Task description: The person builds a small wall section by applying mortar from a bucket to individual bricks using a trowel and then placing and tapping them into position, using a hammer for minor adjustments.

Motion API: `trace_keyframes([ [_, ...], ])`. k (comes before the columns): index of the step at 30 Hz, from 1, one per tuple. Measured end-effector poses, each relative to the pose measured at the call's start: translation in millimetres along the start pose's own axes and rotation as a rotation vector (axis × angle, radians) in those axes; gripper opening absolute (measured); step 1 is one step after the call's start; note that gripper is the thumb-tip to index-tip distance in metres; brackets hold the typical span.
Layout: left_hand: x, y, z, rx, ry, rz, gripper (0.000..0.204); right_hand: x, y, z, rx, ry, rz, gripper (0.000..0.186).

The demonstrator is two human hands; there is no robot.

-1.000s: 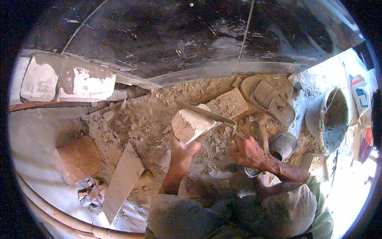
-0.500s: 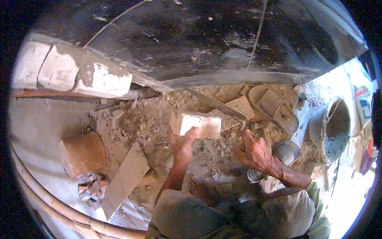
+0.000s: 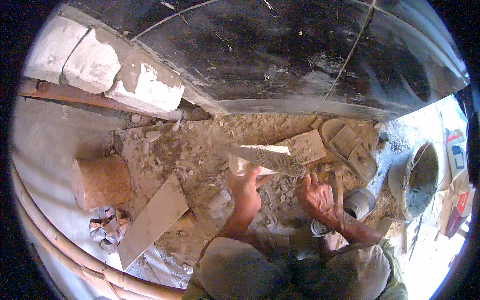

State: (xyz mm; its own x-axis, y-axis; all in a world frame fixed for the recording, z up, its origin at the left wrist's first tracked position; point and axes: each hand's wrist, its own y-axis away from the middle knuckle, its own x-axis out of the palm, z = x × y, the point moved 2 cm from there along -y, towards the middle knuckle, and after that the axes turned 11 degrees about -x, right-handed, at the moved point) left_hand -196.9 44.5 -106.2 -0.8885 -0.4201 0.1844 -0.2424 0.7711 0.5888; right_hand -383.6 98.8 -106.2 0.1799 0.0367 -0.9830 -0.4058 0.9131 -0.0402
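Observation:
My left hand [image 3: 244, 197] is closed round a pale brick [image 3: 241, 165] with white patches, held over the rubble in the middle of the view. My right hand [image 3: 317, 197] grips a masonry trowel by its handle. The dusty trowel blade [image 3: 275, 161] slants across the brick and hides part of it; whether they touch, I cannot tell. Just behind lies a loose brick [image 3: 307, 145]. A worn sandal [image 3: 349, 147] is to its right, and a metal cylinder [image 3: 362, 202] is beside my right wrist.
Dark panelling [image 3: 280, 60] rises behind, with white-patched blocks [image 3: 90, 62] at left. A clay block [image 3: 100, 182], tile strip [image 3: 152, 220], broken pieces [image 3: 107, 230] and bamboo poles [image 3: 100, 272] lie left. At right are a crusted bucket [image 3: 420, 180] and sacks [image 3: 457, 155].
The brick has turned in my left hand, and the trowel blade has come from behind it down across it. The surroundings sit lower in the view than half a second ago.

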Motion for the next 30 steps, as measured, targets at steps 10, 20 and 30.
trace_keyframes([
  [10,-27.3,23.8,-57.5,-0.064,-0.296,0.087,0.05,33.1,56.1,-69.8,0.236,-0.212,0.102,0.027],
  [20,-47.0,-31.8,-25.3,-0.313,0.287,0.46,0.049,-12.4,29.2,-38.1,-0.197,-0.233,-0.08,0.043],
  [30,-49.8,-40.1,-3.7,-0.165,0.025,0.201,0.043,-39.3,9.7,-49.5,-0.363,0.051,0.009,0.023],
])
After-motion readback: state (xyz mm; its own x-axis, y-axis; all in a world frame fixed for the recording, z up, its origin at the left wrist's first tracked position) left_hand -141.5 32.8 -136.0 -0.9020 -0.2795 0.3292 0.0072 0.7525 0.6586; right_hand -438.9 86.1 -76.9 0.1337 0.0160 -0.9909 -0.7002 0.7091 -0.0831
